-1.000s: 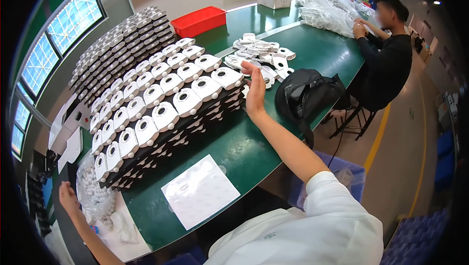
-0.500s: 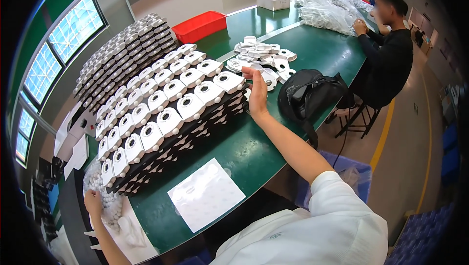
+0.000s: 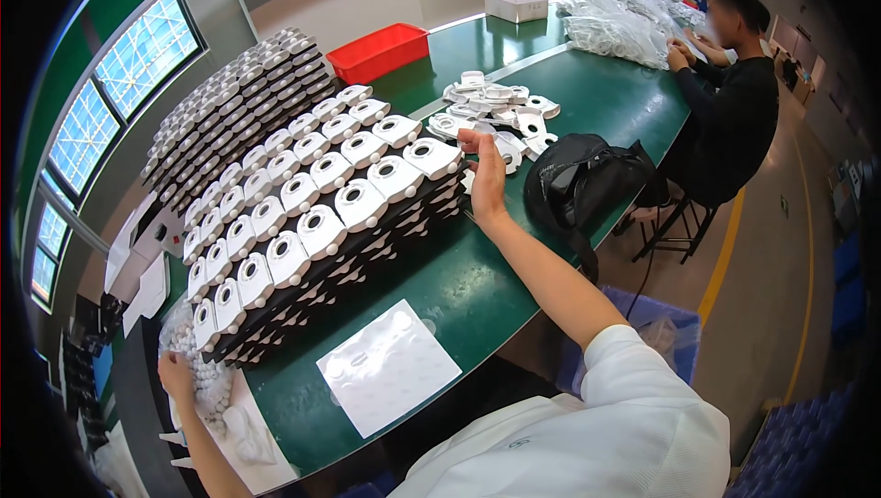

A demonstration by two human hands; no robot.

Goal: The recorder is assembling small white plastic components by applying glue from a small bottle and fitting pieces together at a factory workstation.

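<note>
A stack of black trays (image 3: 372, 243) lies before me, its top filled with rows of white plastic parts (image 3: 314, 230), each with a round dark-rimmed hole and a small white ball beside it. At the right end of the stack is my right hand (image 3: 487, 177), upright, with its fingers stretched toward the nearest part; some fingertips are hidden. My left hand (image 3: 175, 377) is at the near left, its fingers bent together against a clear bag of small white balls (image 3: 213, 388). What those fingers hold, if anything, cannot be made out.
Loose white parts (image 3: 496, 103) are heaped beyond my right hand, near a black bag (image 3: 580, 181). A second tray stack (image 3: 243, 85), a red bin (image 3: 378, 52) and a white sheet (image 3: 389, 368) are on the green table (image 3: 477, 282). A co-worker (image 3: 734, 112) sits at the right.
The view has shifted very slightly. My hands stay in almost the same places, and the parts on the tray look unchanged.
</note>
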